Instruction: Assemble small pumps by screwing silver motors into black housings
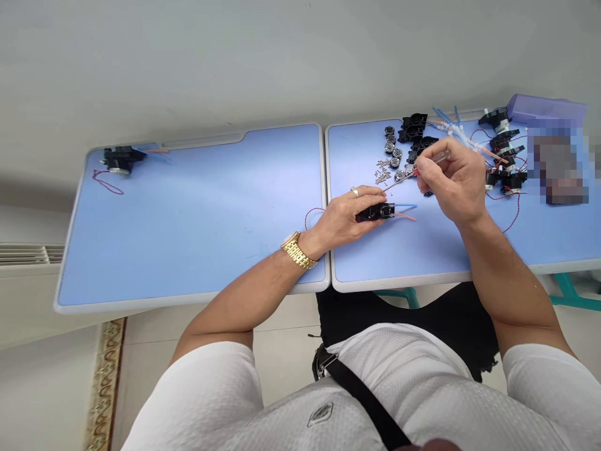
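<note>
My left hand (350, 216) is closed around a small black motor unit (378, 212) low over the blue table. A blue and a pink tube stick out of the unit's right end, and a red wire (307, 216) shows left of my fingers. A screwdriver (439, 158) with a clear handle is gripped in my right hand (453, 178). Its thin shaft slants down to the left and ends by my left fingertips, just above the motor unit. Whether the tip touches anything cannot be made out. Just beyond lies a pile of small screws (383, 173).
Round black-and-silver parts (390, 147) and black housings (413, 129) lie behind the screws. At right are several assembled units (504, 150), loose tubes (451, 125), a purple box (547, 109) and a blurred-out item (558, 163). Another unit (121, 160) sits far left.
</note>
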Tool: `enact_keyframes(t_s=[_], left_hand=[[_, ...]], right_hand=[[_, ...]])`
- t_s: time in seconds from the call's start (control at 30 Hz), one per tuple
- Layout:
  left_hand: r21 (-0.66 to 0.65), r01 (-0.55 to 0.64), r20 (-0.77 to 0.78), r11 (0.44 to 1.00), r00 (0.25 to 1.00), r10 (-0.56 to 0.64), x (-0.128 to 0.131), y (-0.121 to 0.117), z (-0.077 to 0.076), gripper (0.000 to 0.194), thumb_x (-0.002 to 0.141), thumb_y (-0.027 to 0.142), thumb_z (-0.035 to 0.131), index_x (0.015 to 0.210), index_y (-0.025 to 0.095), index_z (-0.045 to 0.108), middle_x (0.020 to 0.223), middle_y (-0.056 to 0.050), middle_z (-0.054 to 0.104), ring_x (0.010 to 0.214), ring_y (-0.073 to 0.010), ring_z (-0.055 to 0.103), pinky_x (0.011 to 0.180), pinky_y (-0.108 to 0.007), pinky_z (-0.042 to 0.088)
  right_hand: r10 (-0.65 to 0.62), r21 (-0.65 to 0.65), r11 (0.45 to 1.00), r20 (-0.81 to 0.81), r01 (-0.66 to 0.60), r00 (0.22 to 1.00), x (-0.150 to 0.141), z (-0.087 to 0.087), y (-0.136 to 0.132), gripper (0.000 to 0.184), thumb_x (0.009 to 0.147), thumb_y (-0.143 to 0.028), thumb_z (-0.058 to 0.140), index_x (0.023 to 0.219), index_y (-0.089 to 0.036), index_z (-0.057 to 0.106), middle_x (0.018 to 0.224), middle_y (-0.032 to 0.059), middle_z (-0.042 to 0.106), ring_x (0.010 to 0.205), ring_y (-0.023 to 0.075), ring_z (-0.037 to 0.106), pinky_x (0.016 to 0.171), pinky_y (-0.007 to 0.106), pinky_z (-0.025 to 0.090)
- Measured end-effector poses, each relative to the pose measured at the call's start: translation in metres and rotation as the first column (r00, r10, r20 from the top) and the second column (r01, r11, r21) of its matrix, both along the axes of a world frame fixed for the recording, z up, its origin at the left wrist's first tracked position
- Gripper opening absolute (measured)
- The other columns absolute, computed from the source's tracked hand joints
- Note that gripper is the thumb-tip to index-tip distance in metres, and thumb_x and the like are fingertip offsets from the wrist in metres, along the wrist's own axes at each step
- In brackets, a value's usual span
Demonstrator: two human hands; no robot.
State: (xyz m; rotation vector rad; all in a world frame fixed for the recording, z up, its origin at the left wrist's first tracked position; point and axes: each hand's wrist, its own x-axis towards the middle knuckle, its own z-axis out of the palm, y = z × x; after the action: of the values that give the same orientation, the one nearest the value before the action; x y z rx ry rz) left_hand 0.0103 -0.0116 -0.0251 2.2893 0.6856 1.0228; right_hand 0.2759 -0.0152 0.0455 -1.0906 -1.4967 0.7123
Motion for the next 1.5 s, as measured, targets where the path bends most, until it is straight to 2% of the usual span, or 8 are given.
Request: enact_keyframes(t_s=[0.23,0.37,0.6,0.8,1.0,1.17,1.5], left_hand=[[-0.014,-0.003,0.008,1.000,1.000,0.003,-0.0018,0.0013,-0.0042,0.042,0.109,0.036,0.089,0.148,0.022,0.084,0.150,-0.015,0.087,0.142,-0.0275,0.085,0.123,-0.045,0.072],[-0.015,-0.012,-0.009,1.000,1.000,0.012,-0.0018,0.0009,-0.0017,0.042,0.109,0.037,0.088,0.148,0.022,0.085,0.150,-0.015,0.087,0.141,-0.0271,0.085,0.122,-0.045,0.072],[-0.043,-0.011,-0.014,0.999,1.000,0.011,-0.0011,0.0012,0.0003,0.042,0.107,0.037,0.090,0.146,0.023,0.085,0.149,-0.015,0.087,0.140,-0.0282,0.086,0.122,-0.046,0.072],[0.010,-0.009,-0.003,1.000,1.000,0.009,-0.0005,0.0010,0.0013,0.039,0.109,0.036,0.088,0.146,0.021,0.084,0.147,-0.015,0.088,0.140,-0.0263,0.086,0.123,-0.044,0.072],[0.002,-0.010,-0.004,1.000,1.000,0.010,-0.0005,0.0009,0.0004,0.040,0.109,0.037,0.089,0.146,0.023,0.084,0.148,-0.014,0.088,0.140,-0.0264,0.086,0.123,-0.045,0.072],[0.009,-0.024,-0.021,1.000,0.999,0.024,-0.0001,0.0005,0.0001,0.039,0.110,0.040,0.087,0.145,0.023,0.084,0.148,-0.013,0.088,0.139,-0.0260,0.086,0.122,-0.045,0.073],[0.016,-0.011,0.024,1.000,1.000,0.011,0.0012,0.0007,0.0008,0.039,0.107,0.033,0.091,0.144,0.021,0.085,0.145,-0.015,0.088,0.139,-0.0265,0.086,0.121,-0.044,0.073]], right_hand=[[-0.038,0.018,0.999,0.056,0.037,0.998,0.0012,0.0001,0.0007,0.044,0.110,-0.070,0.079,0.091,-0.032,0.067,0.067,-0.0049,0.063,0.053,0.0149,0.053,0.052,0.034,0.051],[-0.041,0.022,0.999,0.025,0.041,0.999,-0.0002,0.0031,0.0001,0.044,0.108,-0.070,0.081,0.088,-0.032,0.067,0.065,-0.0046,0.063,0.051,0.0151,0.053,0.051,0.035,0.049],[-0.054,0.002,0.999,0.061,0.054,0.997,-0.0016,0.0041,-0.0014,0.047,0.107,-0.073,0.078,0.087,-0.033,0.066,0.064,-0.0048,0.062,0.051,0.0155,0.052,0.050,0.035,0.048],[-0.038,-0.008,0.999,0.036,0.038,0.999,-0.0023,0.0043,-0.0022,0.044,0.106,-0.068,0.083,0.087,-0.032,0.067,0.064,-0.0051,0.061,0.052,0.0149,0.052,0.050,0.034,0.047],[-0.030,-0.007,1.000,0.058,0.030,0.998,-0.0011,0.0015,-0.0010,0.047,0.108,-0.074,0.078,0.089,-0.032,0.067,0.065,-0.0049,0.061,0.052,0.0151,0.053,0.050,0.034,0.049],[-0.034,0.005,0.999,0.060,0.034,0.998,-0.0013,0.0006,-0.0009,0.046,0.109,-0.071,0.079,0.089,-0.032,0.067,0.065,-0.0049,0.061,0.052,0.0151,0.054,0.050,0.034,0.050],[0.005,-0.013,1.000,0.036,-0.004,0.999,0.0001,0.0019,-0.0002,0.045,0.107,-0.071,0.081,0.089,-0.032,0.068,0.065,-0.0051,0.062,0.053,0.0150,0.056,0.050,0.035,0.050]])
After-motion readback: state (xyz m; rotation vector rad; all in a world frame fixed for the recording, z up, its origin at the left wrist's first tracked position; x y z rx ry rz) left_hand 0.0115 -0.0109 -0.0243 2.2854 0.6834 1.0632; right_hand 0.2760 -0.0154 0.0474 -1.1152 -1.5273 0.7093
